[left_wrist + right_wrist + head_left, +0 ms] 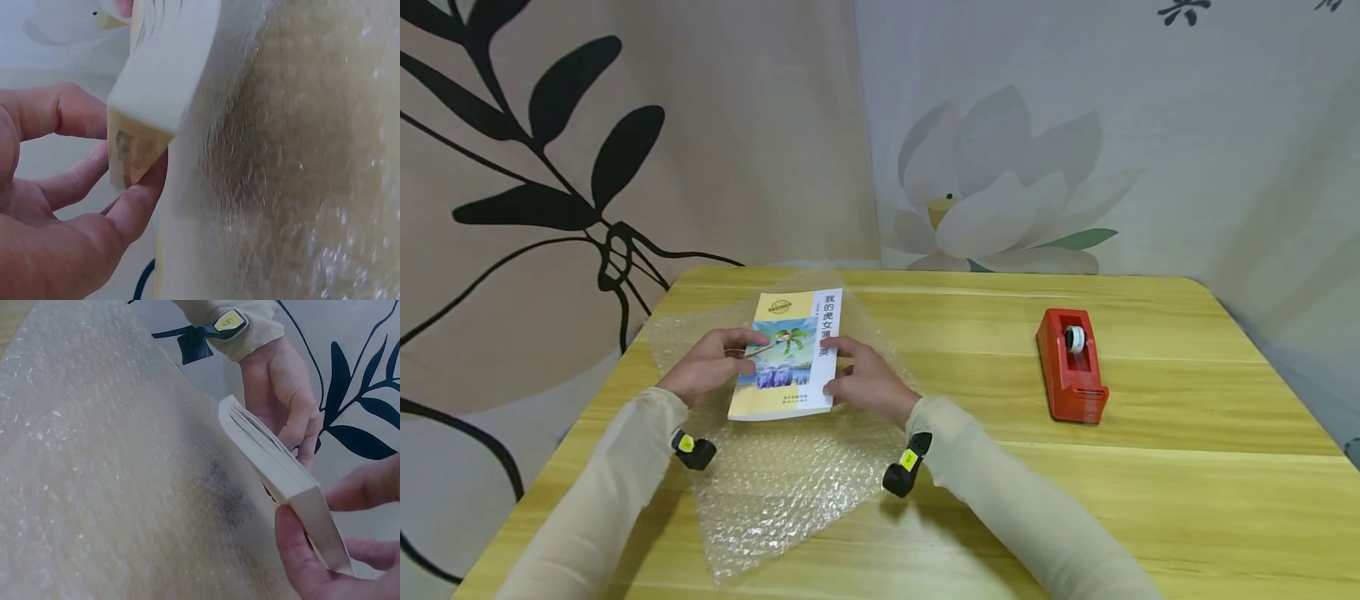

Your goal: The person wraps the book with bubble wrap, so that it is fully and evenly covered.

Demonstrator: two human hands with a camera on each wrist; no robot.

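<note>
A paperback book (786,354) with a yellow, blue and white cover is held between both hands above a sheet of bubble wrap (790,483). My left hand (709,363) grips its left edge, fingers over the cover. At the right edge, by the white strip with printed characters, my right hand (872,379) pinches the book between fingers and thumb. The left wrist view shows the left thumb and fingers on either side of the book's corner (140,147). From the right wrist, the page edges (269,450) face the camera, with the bubble wrap below.
A red tape dispenser (1073,367) with a small roll of tape stands on the right part of the wooden table (1187,517). Behind the table hangs a curtain (760,125) printed with leaves and a lotus. Black wrist cameras are strapped over both sleeves.
</note>
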